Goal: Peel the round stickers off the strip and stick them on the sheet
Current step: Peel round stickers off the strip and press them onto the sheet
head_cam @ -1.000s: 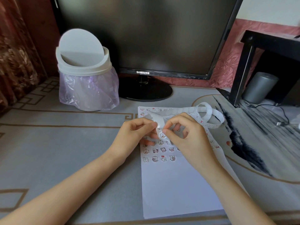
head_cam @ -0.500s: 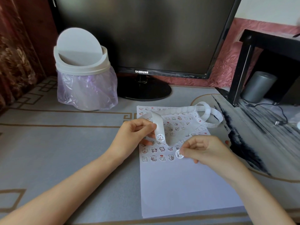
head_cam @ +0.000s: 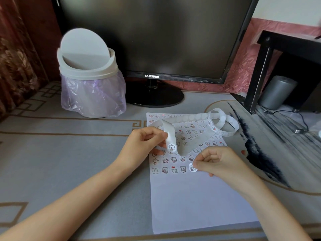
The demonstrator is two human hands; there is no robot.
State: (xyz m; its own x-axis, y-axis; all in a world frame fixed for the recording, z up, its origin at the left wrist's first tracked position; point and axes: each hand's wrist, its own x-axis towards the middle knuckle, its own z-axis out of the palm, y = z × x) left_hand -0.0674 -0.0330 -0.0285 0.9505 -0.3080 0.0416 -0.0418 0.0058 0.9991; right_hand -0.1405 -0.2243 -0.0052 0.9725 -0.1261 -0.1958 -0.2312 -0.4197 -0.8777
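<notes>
A white sheet (head_cam: pixel 199 202) lies on the desk, its upper half filled with rows of small cartoon stickers. My left hand (head_cam: pixel 144 146) pinches the white sticker strip (head_cam: pixel 169 134) above the sheet; one round sticker (head_cam: pixel 172 147) sits on the strip just below my fingers. The strip curls away to a loose coil (head_cam: pixel 222 124) at the sheet's upper right. My right hand (head_cam: pixel 218 162) pinches a peeled round sticker (head_cam: pixel 192 167) at the right end of the lowest sticker row, low over the paper or touching it.
A white swing-lid bin (head_cam: pixel 88 73) with a purple liner stands at the back left. A black monitor (head_cam: pixel 156 40) on a round foot is behind the sheet. A black shelf frame (head_cam: pixel 258 72), a grey cylinder (head_cam: pixel 276 92) and cables are at the right.
My right hand peeled a sticker off the strip and carried it down and right to the end of the lowest row. My left hand stayed holding the strip.
</notes>
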